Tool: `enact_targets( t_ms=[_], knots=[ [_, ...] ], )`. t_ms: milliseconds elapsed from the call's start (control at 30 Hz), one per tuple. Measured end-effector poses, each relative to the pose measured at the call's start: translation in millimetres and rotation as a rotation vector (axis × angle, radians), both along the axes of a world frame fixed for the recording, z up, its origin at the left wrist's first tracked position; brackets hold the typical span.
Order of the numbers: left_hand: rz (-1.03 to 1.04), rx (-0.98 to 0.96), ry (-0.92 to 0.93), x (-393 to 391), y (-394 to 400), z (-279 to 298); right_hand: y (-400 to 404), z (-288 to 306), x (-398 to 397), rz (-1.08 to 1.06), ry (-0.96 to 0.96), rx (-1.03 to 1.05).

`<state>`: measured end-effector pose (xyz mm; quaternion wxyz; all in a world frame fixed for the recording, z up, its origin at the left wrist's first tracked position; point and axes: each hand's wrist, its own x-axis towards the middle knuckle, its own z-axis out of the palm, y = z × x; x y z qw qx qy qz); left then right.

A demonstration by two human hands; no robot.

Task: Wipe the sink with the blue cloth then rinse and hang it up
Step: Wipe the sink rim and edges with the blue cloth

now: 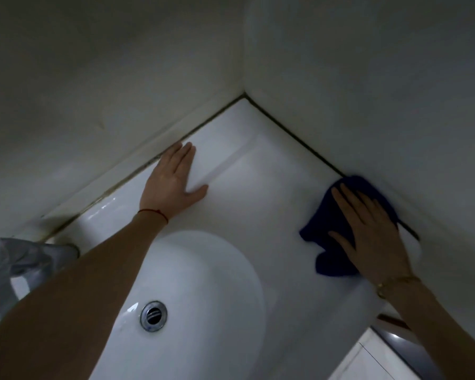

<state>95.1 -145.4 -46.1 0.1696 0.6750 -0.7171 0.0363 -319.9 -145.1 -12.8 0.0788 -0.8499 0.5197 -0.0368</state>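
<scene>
One white sink [261, 187] fills the centre and lower frame, set into a corner where two walls [368, 78] meet at upper centre. Dark sealant lines run along both wall edges of the sink top, one toward lower left, one toward the right. The oval basin [203, 283] sits at lower centre with one round metal drain [153, 315] at its bottom. One tap [14, 267], grey and partly hidden by the forearm, stands at the left edge of the frame.

Two hands are in view. The left hand [173, 176], at centre left, lies flat on the sink top with fingers straight and together, thumb spread, fingertips just beside the left wall seam; it holds nothing. A thin red cord [154, 213] circles its wrist. The right hand [368, 229], at centre right, presses flat with straight fingers on one blue cloth [332, 234], which lies crumpled on the sink top against the right wall seam. A gold bracelet [395, 283] is on that wrist.

Between the two hands a broad stretch of bare sink top lies open, reaching back into the corner. At lower right, past the sink's front edge, part of a white cabinet [368, 360] shows.
</scene>
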Motion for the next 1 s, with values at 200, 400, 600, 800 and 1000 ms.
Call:
enact_targets(
  t_ms=[200, 400, 600, 800, 1000],
  knots=[
    [0.007, 0.024, 0.01, 0.2, -0.2, 0.8, -42.1, -0.6, 57.8, 0.057, -0.031, 0.026],
    [0.014, 0.032, 0.015, -0.6, 0.2, 3.2, -14.5, -2.0, 13.5, 0.055, 0.008, 0.014],
    [0.026, 0.051, 0.017, -1.8, 0.0, 2.8, -24.8, -4.0, 28.9, 0.049, -0.054, -0.022],
    [0.027, 0.044, 0.016, -1.6, 0.1, 1.8, -85.8, -4.8, 110.9, 0.12, -0.079, -0.015],
    [0.026, 0.065, -0.006, -3.3, -0.7, 4.2, -142.7, -5.5, 183.7, 0.155, -0.209, 0.089]
  ],
)
